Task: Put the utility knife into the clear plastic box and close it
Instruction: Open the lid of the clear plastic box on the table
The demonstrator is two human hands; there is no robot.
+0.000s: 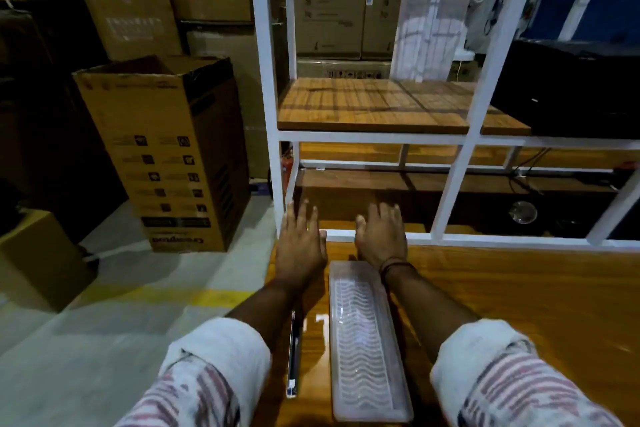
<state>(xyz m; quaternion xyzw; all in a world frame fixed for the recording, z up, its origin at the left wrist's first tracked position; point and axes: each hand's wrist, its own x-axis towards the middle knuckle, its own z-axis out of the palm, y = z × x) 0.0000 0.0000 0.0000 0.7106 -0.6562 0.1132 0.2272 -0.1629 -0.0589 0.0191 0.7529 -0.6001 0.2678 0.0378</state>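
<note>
A long clear plastic box [367,340] with a wavy pattern lies lengthwise on the wooden table [519,305], lid on, between my forearms. A slim utility knife [293,357] lies parallel to it on the left, near the table's left edge, partly under my left forearm. My left hand [300,246] and my right hand [381,237] are stretched out palm down beyond the box's far end, fingers spread, holding nothing. Neither hand touches the box or the knife.
A white metal shelf frame [446,204] with wooden boards stands at the table's far edge. Cardboard boxes [173,156] stand on the floor to the left. A black case [571,87] sits on the shelf at right.
</note>
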